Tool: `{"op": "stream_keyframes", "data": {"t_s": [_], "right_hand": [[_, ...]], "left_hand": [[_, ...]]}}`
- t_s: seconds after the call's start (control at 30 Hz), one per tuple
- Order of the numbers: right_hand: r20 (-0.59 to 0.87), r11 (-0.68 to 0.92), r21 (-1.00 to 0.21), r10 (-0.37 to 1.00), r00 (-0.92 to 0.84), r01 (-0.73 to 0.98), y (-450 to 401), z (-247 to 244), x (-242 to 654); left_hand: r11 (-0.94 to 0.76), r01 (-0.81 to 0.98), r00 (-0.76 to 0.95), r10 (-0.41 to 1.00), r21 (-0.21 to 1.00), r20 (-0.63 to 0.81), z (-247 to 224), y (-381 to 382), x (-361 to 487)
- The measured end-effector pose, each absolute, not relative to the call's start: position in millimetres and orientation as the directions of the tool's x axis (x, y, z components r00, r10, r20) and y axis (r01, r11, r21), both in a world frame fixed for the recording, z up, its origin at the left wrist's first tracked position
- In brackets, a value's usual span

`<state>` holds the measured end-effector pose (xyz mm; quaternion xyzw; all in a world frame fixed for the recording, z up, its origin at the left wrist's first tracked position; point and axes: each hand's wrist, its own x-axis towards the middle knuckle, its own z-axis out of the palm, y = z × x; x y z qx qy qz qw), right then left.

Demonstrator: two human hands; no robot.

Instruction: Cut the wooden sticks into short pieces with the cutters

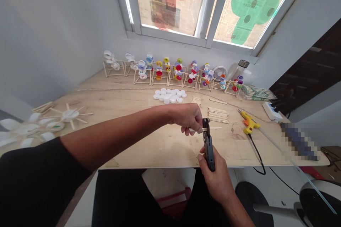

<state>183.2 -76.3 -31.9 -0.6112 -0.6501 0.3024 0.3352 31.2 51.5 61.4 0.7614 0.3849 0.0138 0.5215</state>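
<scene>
My left hand [188, 117] is closed round a thin wooden stick [215, 128], which sticks out to the right past the fist. In my right hand [215, 173], near the table's front edge, is a dark cutting tool [209, 149], held upright. The tool's head touches or crosses the stick just right of my left fingers; whether its jaws are closed cannot be made out. Behind the hands lie a stack of sticks [217, 115] and a cluster of white bottle caps [169, 95].
Stick frames with coloured caps [178, 72] line the wall. A yellow glue gun [250, 122] with a black cord and a white power strip [272, 111] lie right. White cap wheels [70, 115] are at left. A flask [241, 67] and small fan [220, 73] stand behind.
</scene>
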Motion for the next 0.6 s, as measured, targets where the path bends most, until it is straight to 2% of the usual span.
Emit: {"op": "stream_keyframes", "data": {"t_s": [0.6], "right_hand": [[-0.002, -0.004, -0.882, 1.000, 0.003, 0.470, -67.4, -50.3, 184.3]], "left_hand": [[-0.136, 0.522, 0.711, 0.616, 0.842, -0.341, 46.6, 56.3, 32.8]]}}
